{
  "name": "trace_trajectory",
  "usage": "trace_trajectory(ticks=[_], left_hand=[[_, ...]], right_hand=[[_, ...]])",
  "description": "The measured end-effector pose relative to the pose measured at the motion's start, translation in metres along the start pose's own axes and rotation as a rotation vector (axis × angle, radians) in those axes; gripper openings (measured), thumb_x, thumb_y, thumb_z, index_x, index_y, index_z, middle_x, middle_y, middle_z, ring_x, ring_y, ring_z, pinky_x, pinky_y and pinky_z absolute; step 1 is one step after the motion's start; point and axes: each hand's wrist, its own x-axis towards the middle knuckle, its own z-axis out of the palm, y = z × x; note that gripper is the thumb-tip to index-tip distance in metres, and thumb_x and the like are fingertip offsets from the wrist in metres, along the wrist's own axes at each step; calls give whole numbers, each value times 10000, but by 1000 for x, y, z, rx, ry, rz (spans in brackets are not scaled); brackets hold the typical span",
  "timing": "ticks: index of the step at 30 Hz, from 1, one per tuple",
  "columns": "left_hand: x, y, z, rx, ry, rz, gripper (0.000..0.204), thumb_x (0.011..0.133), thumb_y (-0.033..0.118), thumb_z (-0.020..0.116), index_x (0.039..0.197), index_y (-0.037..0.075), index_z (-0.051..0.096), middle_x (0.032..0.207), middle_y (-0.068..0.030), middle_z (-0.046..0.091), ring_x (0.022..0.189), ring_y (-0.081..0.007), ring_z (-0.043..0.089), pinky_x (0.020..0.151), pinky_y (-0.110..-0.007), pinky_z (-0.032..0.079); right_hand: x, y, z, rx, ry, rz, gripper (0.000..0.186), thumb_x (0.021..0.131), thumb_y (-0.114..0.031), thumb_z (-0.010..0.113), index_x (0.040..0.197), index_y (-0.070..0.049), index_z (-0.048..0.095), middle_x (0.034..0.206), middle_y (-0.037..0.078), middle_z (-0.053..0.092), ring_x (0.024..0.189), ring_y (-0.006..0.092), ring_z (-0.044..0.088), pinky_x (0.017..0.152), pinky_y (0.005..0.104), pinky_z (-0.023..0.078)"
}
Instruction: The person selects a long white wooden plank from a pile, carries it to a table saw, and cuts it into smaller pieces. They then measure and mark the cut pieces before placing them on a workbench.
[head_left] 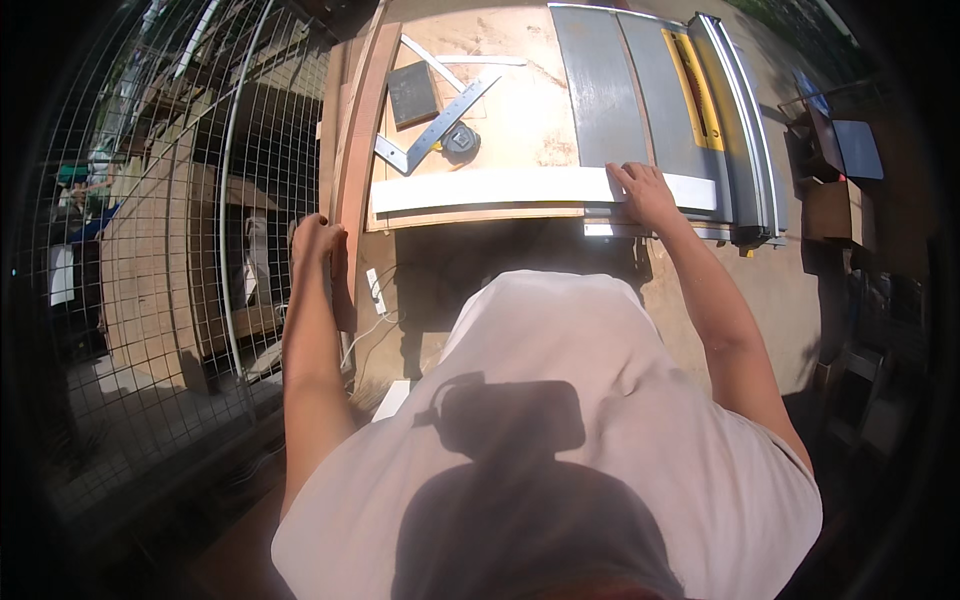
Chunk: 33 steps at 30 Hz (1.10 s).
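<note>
From where I stand, the person leans over a counter (530, 120) in bright sun, arms spread apart. A long white strip (500, 188) lies along its near edge, running from the pale wooden part on the left onto the grey metal top (600, 90) on the right. The right hand (645, 195) rests over the strip near its right end, fingers bent toward the far edge; I cannot tell whether the thumb clasps it from below. The left hand (318, 240) is curled narrow against a long reddish plank (367, 140) at the counter's left side, though how firmly it grips I cannot tell.

Beyond the strip, a metal square (450, 115) lies slantwise, with a tape measure (460, 143) just beside it and a dark block (413, 95) on its other side. Farther right, a yellow plate (709, 125) is set in the grey top, next to a long metal rail (738, 110). Below the counter sits a white power strip (376, 291), near the plank. A wire fence (231, 180) stands at the left.
</note>
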Motion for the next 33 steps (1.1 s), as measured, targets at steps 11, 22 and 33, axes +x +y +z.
trace_trajectory(ticks=[11,22,33], left_hand=[[-28,108,-92,-1101,-102,247,326,945,339,687,1019,22,687,771,25,597,708,-60,528,631,-233,436],[32,428,-56,-1774,56,-449,558,946,533,557,1166,20,570,1252,-177,609,1126,-311,615,896,-456,537],[-13,480,4,-480,561,15,743,845,527,653,1369,23,498,1403,-208,518,1310,-333,493,1090,-466,379]], right_hand=[[-130,-36,23,450,355,430,616,780,-237,786,1336,-111,552,1384,186,492,1272,374,481,1043,487,407],[-248,-20,59,768,246,935,464,850,-249,696,1277,-92,609,1330,129,562,1210,320,563,1006,403,468],[-559,-112,205,942,189,1994,560,849,-327,706,1271,24,597,1219,205,650,1141,329,614,993,404,464]])
